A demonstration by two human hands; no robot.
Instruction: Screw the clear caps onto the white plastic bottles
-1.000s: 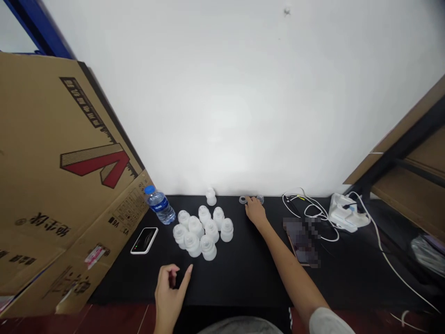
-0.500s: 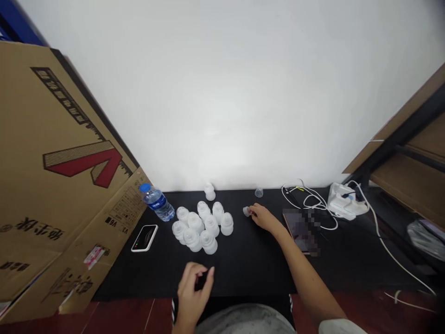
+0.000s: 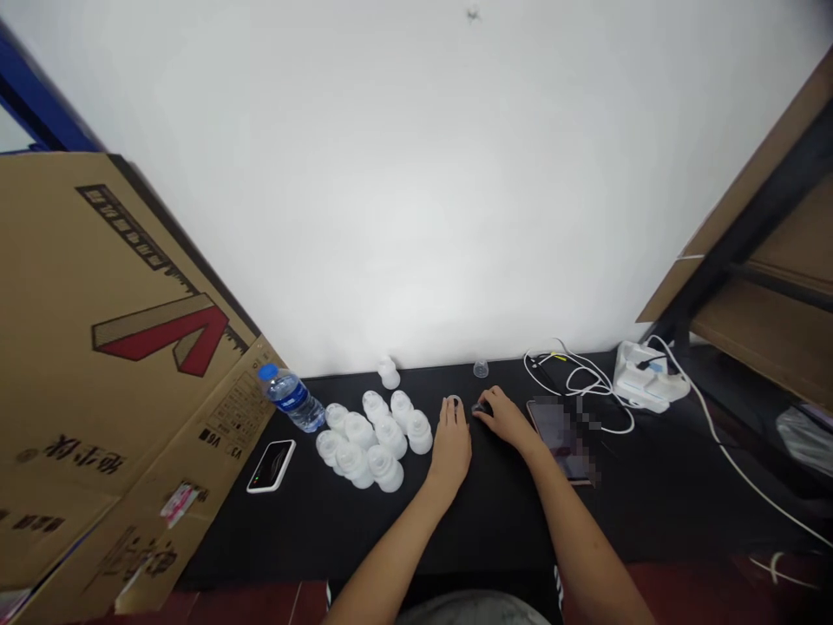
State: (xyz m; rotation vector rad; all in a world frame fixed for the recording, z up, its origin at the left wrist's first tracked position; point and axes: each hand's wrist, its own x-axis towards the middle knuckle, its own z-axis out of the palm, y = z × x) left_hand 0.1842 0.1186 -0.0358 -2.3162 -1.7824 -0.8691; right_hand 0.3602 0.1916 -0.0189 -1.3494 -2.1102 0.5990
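Observation:
On the black table, my left hand reaches forward, its fingers closed on a small clear plastic cap that is mostly hidden behind the fingertips. My right hand is just to the right, with thumb and fingers pinched on a small, dark-looking piece too unclear to name. Left of my hands stand several white plastic bottles with clear domed tops, grouped close together. Near the wall, another white bottle stands apart. A second clear cap rests beyond my right hand.
A water bottle with a blue cap leans by the cardboard box at left, near a white-edged phone. On the right lie a dark tablet, white cables and a power strip. The white wall bounds the back.
My left hand has moved from the table's front edge forward and right, up to the clear cap. My right hand stays close by, slightly further right. The view has tilted a little.

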